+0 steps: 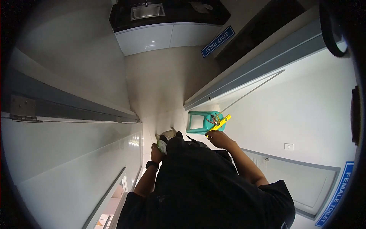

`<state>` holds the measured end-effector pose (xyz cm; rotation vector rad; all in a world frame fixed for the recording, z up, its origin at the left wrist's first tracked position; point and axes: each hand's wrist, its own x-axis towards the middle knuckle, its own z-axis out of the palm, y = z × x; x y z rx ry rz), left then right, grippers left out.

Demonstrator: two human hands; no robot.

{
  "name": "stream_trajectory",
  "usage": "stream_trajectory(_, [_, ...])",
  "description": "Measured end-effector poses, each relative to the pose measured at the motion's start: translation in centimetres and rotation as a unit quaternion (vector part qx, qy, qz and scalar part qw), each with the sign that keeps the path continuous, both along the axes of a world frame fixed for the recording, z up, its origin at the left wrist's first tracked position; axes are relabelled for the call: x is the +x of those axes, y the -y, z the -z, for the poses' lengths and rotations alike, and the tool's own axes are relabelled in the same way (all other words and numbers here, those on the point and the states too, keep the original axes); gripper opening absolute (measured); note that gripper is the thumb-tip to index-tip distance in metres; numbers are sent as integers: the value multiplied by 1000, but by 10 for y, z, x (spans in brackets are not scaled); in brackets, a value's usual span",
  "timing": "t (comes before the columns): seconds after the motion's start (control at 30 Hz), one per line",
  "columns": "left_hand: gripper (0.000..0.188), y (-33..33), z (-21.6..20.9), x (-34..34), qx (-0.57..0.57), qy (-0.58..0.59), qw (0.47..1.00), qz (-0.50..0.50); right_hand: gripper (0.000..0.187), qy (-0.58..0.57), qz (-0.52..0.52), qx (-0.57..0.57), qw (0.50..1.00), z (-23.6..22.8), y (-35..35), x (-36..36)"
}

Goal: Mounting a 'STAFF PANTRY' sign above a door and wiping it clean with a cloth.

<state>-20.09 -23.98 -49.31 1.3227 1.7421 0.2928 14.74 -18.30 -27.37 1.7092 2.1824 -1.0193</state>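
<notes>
My right hand [220,139] is closed around the near end of a yellow spirit level [223,123], which slants up and to the right above a teal plastic stool [191,130]. Several small tools [214,119], some with red handles, lie on the stool seat, partly hidden by the level. Low by my left leg, my left hand [156,153] grips a white and green thing [162,146] whose kind I cannot make out. A dark watch [151,165] is on that wrist.
A beige perforated stool [168,134] is beneath my feet. Grey door frames [251,66] flank the tiled passage [160,84]. A thin strip [253,91] slants along the right wall. Ahead stands a black counter with a sink [147,12]; a panelled door [293,179] is at right.
</notes>
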Motion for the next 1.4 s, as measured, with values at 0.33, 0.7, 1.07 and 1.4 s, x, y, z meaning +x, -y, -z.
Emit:
stream_trajectory(0.33, [43, 21, 102, -1, -51, 77, 993, -70, 27, -28, 30, -39, 998, 6, -2, -4])
stream_trajectory(0.7, [26, 7, -78, -36, -205, 294, 934, -12, 26, -8, 74, -48, 996, 15, 6, 12])
stream_trajectory(1.07, [43, 24, -14, -28, -82, 273, 955, -86, 26, -26, 74, -44, 996, 20, 21, 8])
stream_trajectory(1.4, [60, 24, 4, -39, -68, 175, 978, 90, 27, -40, 135, -81, 987, 55, 40, 49])
